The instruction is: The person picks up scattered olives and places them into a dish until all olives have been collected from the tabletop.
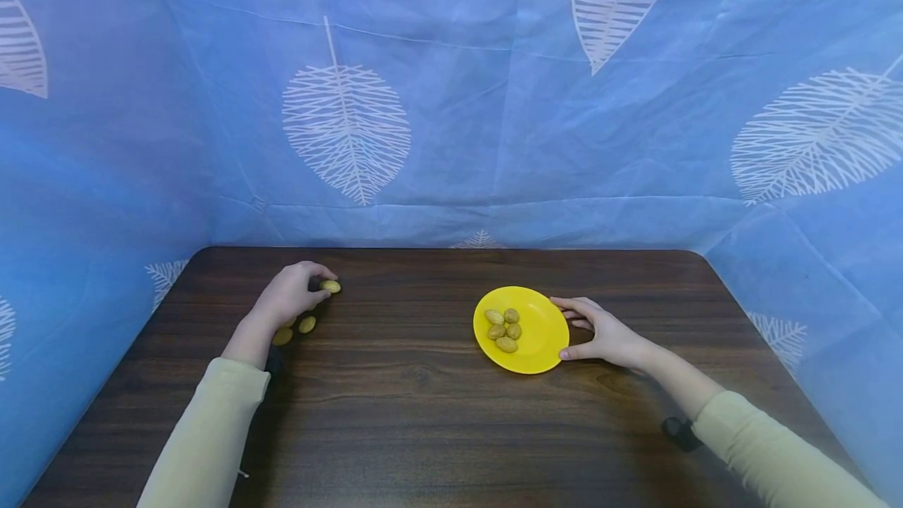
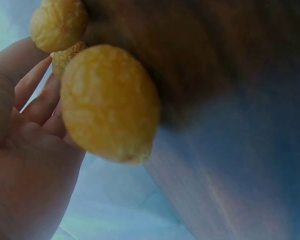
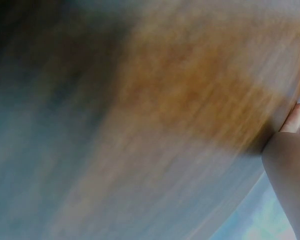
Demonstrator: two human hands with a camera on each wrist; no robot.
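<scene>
In the head view my left hand (image 1: 291,292) is at the far left of the table, thumb and forefinger about a small yellow wrinkled fruit (image 1: 331,286). More of these fruits (image 1: 306,324) lie close under that hand, partly hidden by it. The left wrist view shows one large fruit (image 2: 110,105) near the camera and another fruit (image 2: 59,25) at the thumb. On the right, my right hand (image 1: 607,335) holds the rim of a yellow plate (image 1: 543,335), thumb on the near side and fingers farther back. Several similar fruits (image 1: 507,344) sit on the plate's left half.
The dark wood-grain table (image 1: 409,429) has rounded far corners. Blue cloth (image 1: 451,124) with white leaf prints hangs behind it and along both sides. A dark object (image 1: 680,433) shows beneath the right sleeve.
</scene>
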